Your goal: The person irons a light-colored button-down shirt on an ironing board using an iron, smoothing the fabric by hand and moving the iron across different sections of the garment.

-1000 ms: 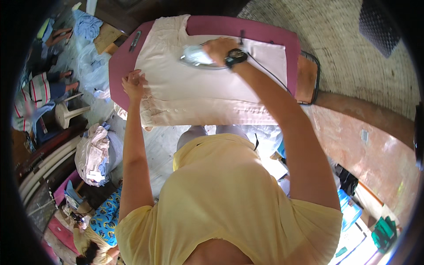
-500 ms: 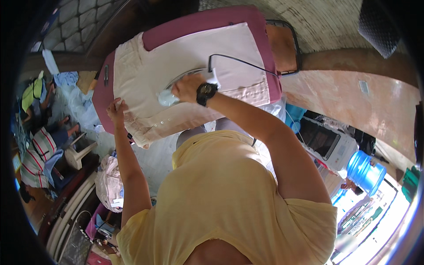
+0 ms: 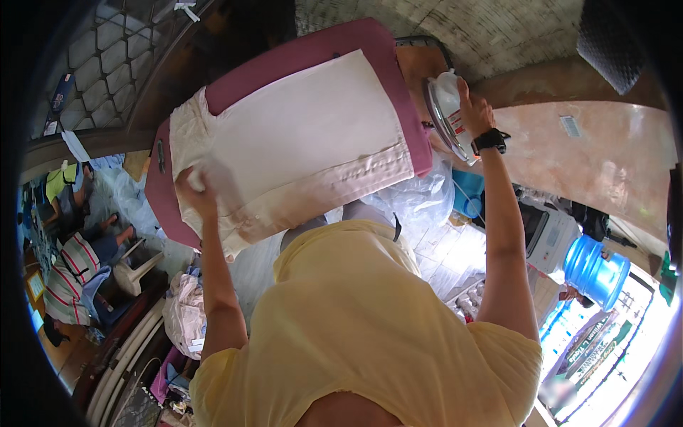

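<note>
My right hand (image 3: 475,114) is closed round the handle of a clothes iron (image 3: 448,103). The iron is tilted, its silver plate facing the board, beyond the board's right end over a brown stand (image 3: 416,67). A pale cream garment (image 3: 306,135) lies spread over the maroon ironing board (image 3: 284,53), creased at its left end and along the near edge. My left hand (image 3: 196,193) is over the garment's left part, its fingers smeared by motion. Pale cloth shows by the fingers; whether they grip it is unclear.
A clear plastic bag (image 3: 420,192) hangs below the board's right end. At the right are a blue water jug (image 3: 596,272) and a white appliance (image 3: 551,235). Bundled clothes (image 3: 185,306) lie left of me. Farther left, a person in a striped top (image 3: 71,274) is near a pale stool (image 3: 135,269).
My right hand has lifted the iron off the garment and carried it right, past the board's end. The left hand has moved inward over the cloth. The view has shifted slightly.
</note>
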Demonstrator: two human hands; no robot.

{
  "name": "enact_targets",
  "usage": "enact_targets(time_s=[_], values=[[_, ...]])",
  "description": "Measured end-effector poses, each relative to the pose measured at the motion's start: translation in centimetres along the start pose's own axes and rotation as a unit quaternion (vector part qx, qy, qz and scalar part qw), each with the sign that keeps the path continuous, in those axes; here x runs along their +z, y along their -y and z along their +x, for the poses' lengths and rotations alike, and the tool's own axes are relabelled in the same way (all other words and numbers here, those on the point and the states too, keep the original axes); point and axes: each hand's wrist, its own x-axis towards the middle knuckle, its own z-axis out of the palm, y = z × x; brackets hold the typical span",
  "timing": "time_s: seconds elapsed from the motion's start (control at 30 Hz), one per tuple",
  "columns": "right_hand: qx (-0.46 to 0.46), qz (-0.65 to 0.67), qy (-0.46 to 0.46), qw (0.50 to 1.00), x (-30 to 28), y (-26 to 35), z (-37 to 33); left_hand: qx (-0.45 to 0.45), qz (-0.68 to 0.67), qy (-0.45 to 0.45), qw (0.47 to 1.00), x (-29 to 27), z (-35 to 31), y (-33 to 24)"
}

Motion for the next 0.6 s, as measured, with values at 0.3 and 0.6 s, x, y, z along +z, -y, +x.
enact_targets(time_s=[0.3, 0.6], values=[[-0.033, 0.127, -0.034, 0.991, 4.9, 1.6, 8.0, 0.345, -0.295, 0.426, 0.783, 14.4, -7.4, -31.0], [-0.101, -0.067, -0.161, 0.979, 7.0, 3.9, 8.0, 0.453, -0.004, 0.432, 0.78, 19.1, -13.3, -35.4]])
